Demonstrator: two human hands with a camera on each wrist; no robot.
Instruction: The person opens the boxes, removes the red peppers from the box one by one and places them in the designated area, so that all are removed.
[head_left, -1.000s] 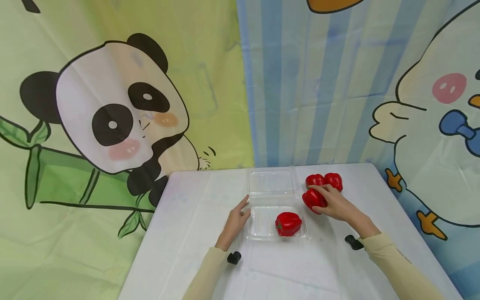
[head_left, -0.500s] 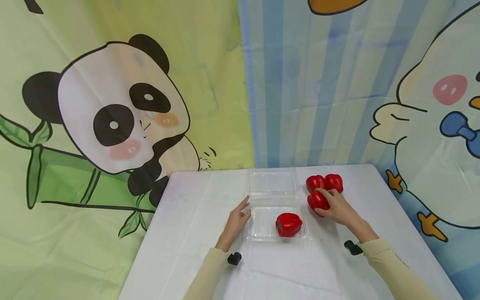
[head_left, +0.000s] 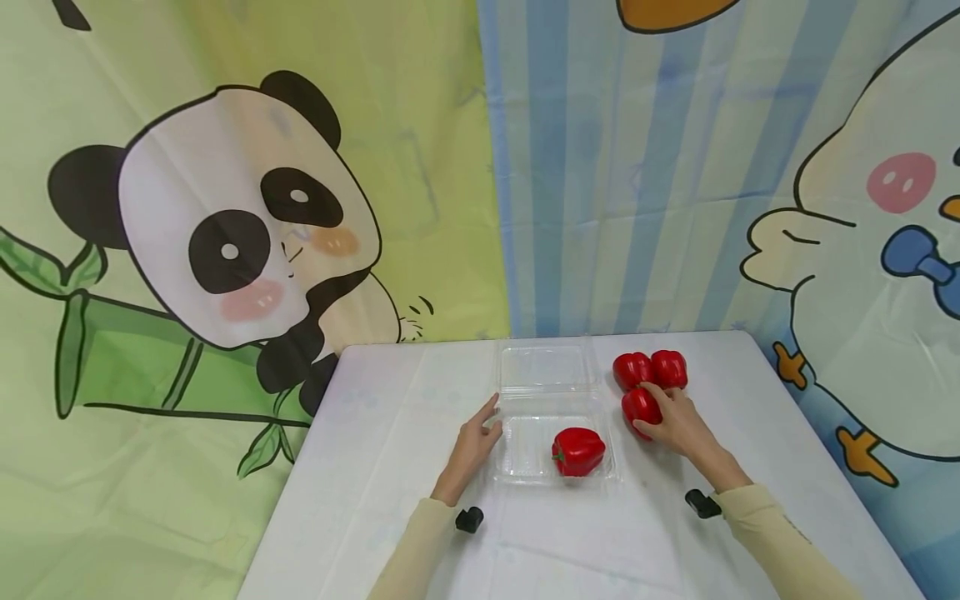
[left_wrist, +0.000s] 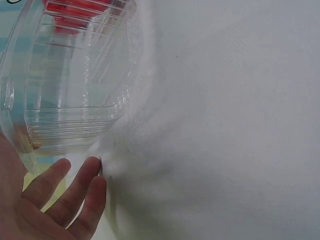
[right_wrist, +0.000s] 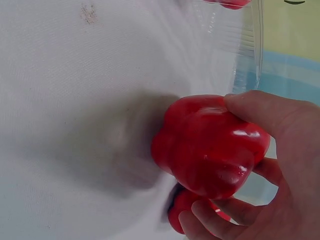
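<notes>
My right hand (head_left: 681, 423) holds a red bell pepper (right_wrist: 210, 145) between thumb and fingers, just right of the clear plastic clamshell container (head_left: 525, 454). In the right wrist view, a shadow lies beside this pepper on the white cloth. Another red bell pepper (head_left: 578, 452) lies on its side in the right part of the container's base, its green stem facing left. The container's lid (head_left: 546, 368) is laid back behind the base. At the base's left edge, my left hand (head_left: 471, 446) rests with loosely spread fingers (left_wrist: 82, 195); whether they touch the plastic cannot be told.
Beyond the held pepper, two more red bell peppers (head_left: 632, 370) sit side by side near the table's back edge. The table (head_left: 390, 467) has a white cover. Curtains with a panda and a chick enclose the back. Black wrist cameras (head_left: 469, 520) are near both cuffs.
My right hand has shifted to the right and slightly toward me with the pepper, away from the container. My left hand and the pepper in the container have kept their places.
</notes>
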